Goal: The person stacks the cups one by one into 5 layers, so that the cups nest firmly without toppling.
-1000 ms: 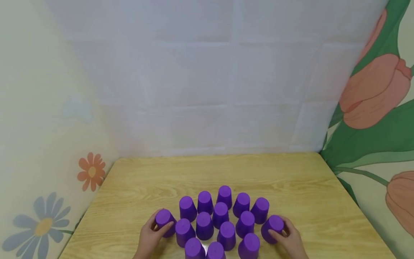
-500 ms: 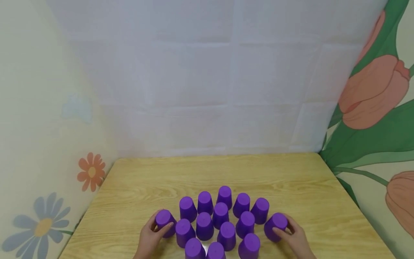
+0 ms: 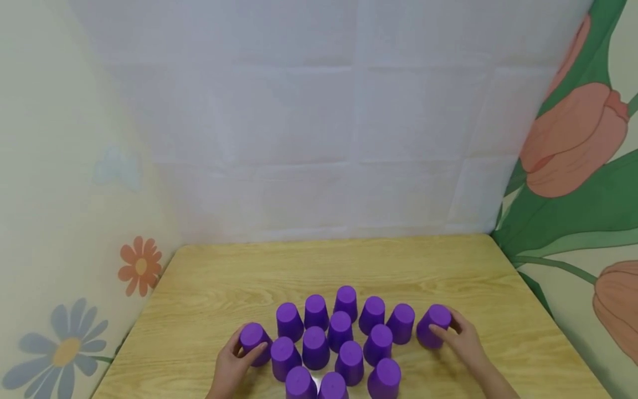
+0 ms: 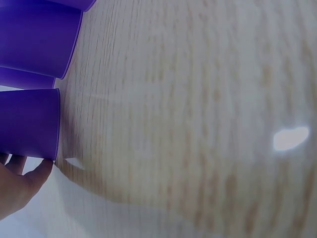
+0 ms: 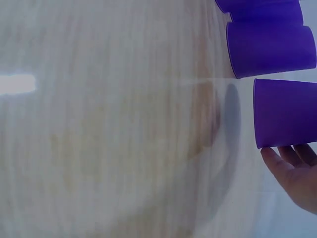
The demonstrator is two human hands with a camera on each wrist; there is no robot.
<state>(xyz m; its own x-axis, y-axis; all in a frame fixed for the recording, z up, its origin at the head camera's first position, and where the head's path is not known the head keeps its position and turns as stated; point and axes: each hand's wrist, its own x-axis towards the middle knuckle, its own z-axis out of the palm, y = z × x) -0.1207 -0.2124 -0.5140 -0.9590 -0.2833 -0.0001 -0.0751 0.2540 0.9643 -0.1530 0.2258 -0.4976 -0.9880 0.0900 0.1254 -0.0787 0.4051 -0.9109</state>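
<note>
Purple cups stand upside down on the table in a wedge-shaped group. At the group's left end, my left hand (image 3: 230,363) grips a purple cup (image 3: 254,344), thumb on its near side. In the left wrist view this cup (image 4: 29,124) has its rim down at the table. My right hand (image 3: 464,339) holds another inverted purple cup (image 3: 432,327) at the right end, apart from its neighbour (image 3: 400,324). The right wrist view shows that held cup (image 5: 287,114) raised a little, its rim off the wood and a shadow beside it. The far fingers are partly hidden behind the cups.
Several more inverted cups (image 3: 315,349) fill the space between my hands; the nearest ones are cut off by the lower frame edge. The wood-grain table (image 3: 319,263) ends at a white sheet (image 3: 319,138) behind. Printed flower panels (image 3: 563,221) flank it.
My right hand has carried its cup to the right and away from me, opening a gap to the neighbouring cups. The left hand and its cup stay where they were.
</note>
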